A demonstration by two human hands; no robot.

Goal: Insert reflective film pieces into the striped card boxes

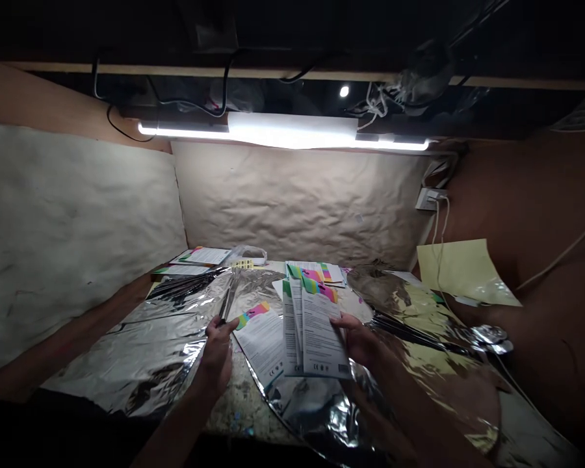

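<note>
My right hand [363, 341] grips a fanned bunch of printed cards [322, 335], white with small text and green, pink and yellow tops. My left hand [218, 354] is closed around a thin dark strip [228, 296] that points up and away; its kind I cannot make out. The left thumb lies at the coloured corner of another printed card [262, 344], which is tilted between the hands; whether it is pinched I cannot tell. Under and between the hands lies a sheet of shiny silver foil [316, 409]. More silver foil [141, 344] spreads left of my left hand.
Printed-card stacks lie at the back left [207, 255] and back middle [331, 270], near a clear plastic bag [251, 252]. Foil with yellowish reflections [448, 383] covers the right side. A lit tube lamp [292, 132] hangs overhead; cables run from the wall socket [429, 198] past yellow paper [463, 270].
</note>
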